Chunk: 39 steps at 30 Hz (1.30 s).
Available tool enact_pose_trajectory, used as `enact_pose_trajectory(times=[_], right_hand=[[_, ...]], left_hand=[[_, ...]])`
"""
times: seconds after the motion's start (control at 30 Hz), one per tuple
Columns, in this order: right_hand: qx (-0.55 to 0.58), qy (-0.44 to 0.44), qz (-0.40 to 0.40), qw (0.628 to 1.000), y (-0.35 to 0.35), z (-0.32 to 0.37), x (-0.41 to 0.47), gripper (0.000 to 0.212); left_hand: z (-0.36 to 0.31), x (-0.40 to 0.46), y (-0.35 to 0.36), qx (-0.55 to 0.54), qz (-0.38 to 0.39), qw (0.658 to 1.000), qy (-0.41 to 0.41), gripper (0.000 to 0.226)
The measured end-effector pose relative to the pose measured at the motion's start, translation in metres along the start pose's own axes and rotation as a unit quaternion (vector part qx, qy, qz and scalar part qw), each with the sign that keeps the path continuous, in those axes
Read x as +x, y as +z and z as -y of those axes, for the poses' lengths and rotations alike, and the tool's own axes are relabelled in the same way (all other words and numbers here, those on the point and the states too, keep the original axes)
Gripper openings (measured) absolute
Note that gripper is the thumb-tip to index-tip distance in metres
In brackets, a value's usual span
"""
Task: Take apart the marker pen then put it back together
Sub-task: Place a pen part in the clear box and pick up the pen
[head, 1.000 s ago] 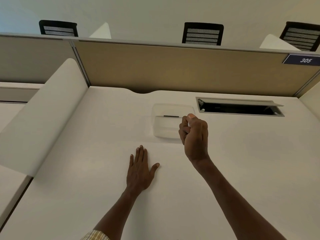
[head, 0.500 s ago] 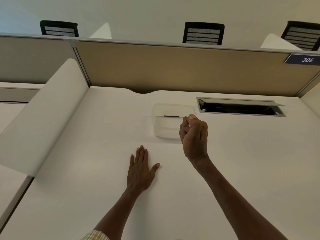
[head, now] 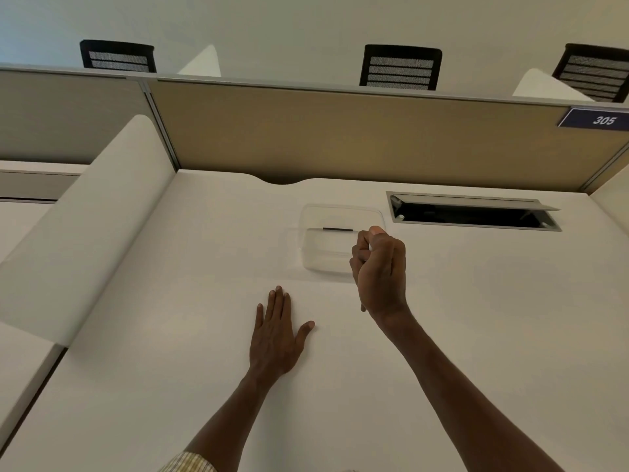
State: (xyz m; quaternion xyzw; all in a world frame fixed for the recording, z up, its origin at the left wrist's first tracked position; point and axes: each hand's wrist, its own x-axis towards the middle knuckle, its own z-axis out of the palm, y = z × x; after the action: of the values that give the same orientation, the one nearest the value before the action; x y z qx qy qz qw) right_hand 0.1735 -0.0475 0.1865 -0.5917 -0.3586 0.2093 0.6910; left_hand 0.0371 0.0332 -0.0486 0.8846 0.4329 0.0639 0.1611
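My right hand point(head: 379, 267) is raised just above the desk with its fingers curled round a marker pen point(head: 369, 247). Only a sliver of white shows between the fingers, and a dark end pokes out under the hand near the wrist; the rest of the pen is hidden. My left hand point(head: 276, 332) lies flat on the white desk point(head: 170, 369), fingers straight, holding nothing. A clear plastic tray point(head: 326, 257) sits just left of and behind my right hand, with a thin black piece point(head: 337, 229) in it.
An open cable hatch point(head: 473, 214) is set into the desk at the back right. A tan partition point(head: 340, 131) closes the far edge, and a white side panel point(head: 85, 216) slopes along the left. Black chairs stand beyond the partition.
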Motion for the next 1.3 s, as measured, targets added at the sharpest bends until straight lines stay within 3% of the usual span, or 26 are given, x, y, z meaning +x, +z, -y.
enact_pose_trajectory(times=[0.27,1.0,1.17,1.3], right_hand=[[-0.044,-0.025,-0.028,0.998,0.001,-0.004,-0.001,0.046],[0.103,0.071,-0.034,0.992,-0.009,-0.002,0.005,0.041],[0.164,0.096,-0.043,0.981,-0.015,-0.007,0.007,0.040],[0.202,0.112,-0.052,0.972,-0.017,-0.008,0.007,0.043]], left_hand=[[-0.001,0.001,0.000,-0.004,0.002,1.000,0.000,0.092],[-0.001,0.001,-0.005,-0.020,0.023,1.000,-0.004,0.089],[-0.009,0.005,-0.021,-0.144,0.041,0.988,-0.034,0.075],[-0.036,0.006,-0.055,-0.294,-0.004,0.954,-0.061,0.061]])
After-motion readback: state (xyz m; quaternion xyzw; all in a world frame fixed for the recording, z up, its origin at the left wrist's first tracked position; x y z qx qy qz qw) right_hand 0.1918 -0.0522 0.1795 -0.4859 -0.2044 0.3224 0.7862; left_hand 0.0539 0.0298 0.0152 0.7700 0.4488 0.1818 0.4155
